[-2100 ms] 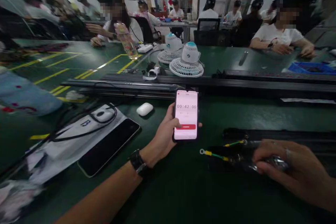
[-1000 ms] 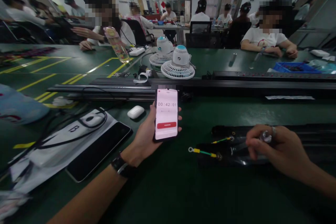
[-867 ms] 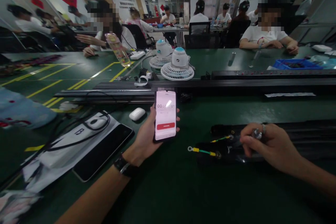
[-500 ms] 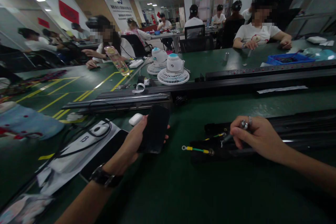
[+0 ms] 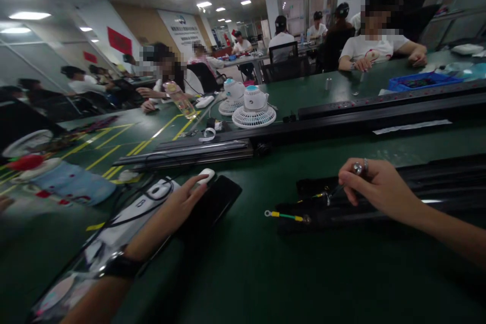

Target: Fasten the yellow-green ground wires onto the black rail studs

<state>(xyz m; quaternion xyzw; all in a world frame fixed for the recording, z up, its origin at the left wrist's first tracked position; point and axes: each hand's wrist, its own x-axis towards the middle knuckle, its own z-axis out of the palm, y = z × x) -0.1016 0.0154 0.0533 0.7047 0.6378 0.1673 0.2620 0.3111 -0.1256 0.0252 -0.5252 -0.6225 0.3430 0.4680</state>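
My left hand (image 5: 180,205) has its fingers stretched out at the edge of a black phone (image 5: 222,197), which appears to lie on the table. Its fingertips reach a small white earbud case (image 5: 206,176). With closed fingers my right hand (image 5: 375,187) holds a slim screwdriver (image 5: 357,167), its round metal end sticking up above the fist. The tool's lower end points down at the end of a black rail (image 5: 425,202); its tip is hard to make out. From that rail juts a green wire (image 5: 286,216) with yellow sleeves and a ring terminal.
Long black rails (image 5: 341,115) and a grey metal profile (image 5: 190,154) lie across the table. Two white fans (image 5: 253,111), a bottle (image 5: 180,101) and a blue tray (image 5: 425,82) stand beyond. At left are a blue plush pouch (image 5: 78,182) and a white cabled device (image 5: 152,200). Co-workers sit opposite.
My left hand has lowered the phone to the table and let go, fingers now spread toward the earbud case. My right hand stays near the rail with the screwdriver. The view has shifted slightly left.
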